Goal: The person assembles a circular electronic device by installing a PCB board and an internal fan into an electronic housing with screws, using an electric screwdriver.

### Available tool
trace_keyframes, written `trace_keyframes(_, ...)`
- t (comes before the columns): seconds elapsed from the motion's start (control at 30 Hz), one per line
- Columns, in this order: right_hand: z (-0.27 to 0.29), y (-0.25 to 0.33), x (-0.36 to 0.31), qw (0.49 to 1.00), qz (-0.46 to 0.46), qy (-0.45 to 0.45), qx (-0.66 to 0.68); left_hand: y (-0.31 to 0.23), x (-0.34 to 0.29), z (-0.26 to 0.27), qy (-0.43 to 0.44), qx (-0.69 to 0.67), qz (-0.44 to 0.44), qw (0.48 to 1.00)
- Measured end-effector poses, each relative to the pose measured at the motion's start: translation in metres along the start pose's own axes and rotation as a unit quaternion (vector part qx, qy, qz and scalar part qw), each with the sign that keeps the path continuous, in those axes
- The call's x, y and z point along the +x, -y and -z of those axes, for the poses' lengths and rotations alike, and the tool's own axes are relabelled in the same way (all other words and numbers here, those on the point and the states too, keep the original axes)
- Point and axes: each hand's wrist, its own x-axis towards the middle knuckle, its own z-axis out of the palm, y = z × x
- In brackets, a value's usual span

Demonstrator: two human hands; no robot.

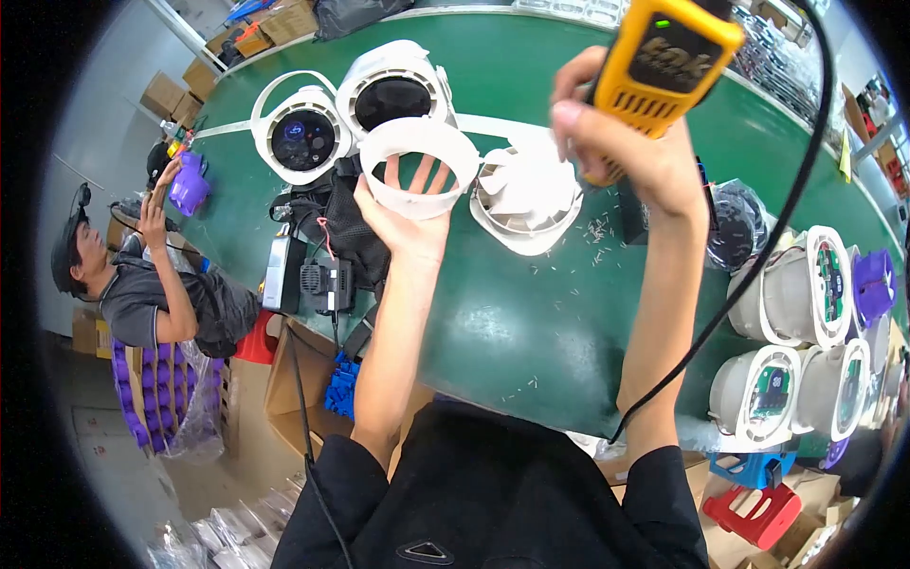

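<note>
Near two units (391, 100) and one fan (531, 194), left hand (409, 228) holds one ring (417, 135); one gripped tool (675, 71) partly hides right hand (627, 152).

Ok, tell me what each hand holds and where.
Left hand: white ring, by its near edge. Right hand: yellow tool, around its lower part.

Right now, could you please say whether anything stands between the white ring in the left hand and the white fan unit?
Nothing visible does: the white ring in the left hand appears just left of the white fan unit. The right hand, holding the yellow tool, is toward the unit's upper right, not between them.
</note>
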Motion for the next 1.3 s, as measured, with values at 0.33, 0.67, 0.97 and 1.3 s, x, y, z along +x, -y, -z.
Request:
trace_keyframes(0.33, -0.066, -0.019, 0.005, 0.984, -0.015, 0.153, 0.086, 0.005, -0.004, -0.010, -0.013, -0.023, -0.079, 0.997)
trace_keyframes(0.67, -0.053, -0.018, 0.006, 0.988, 0.008, 0.153, 0.006, 0.004, -0.023, -0.026, -0.021, -0.029, -0.064, 0.997)
trace_keyframes(0.97, -0.057, -0.020, 0.008, 0.984, -0.011, 0.177, -0.003, 0.007, -0.027, -0.029, -0.029, -0.032, -0.065, 0.997)
trace_keyframes(1.3, -0.057, -0.023, 0.009, 0.985, -0.025, 0.172, -0.010, 0.007, -0.025, -0.028, -0.027, -0.013, -0.048, 0.998)
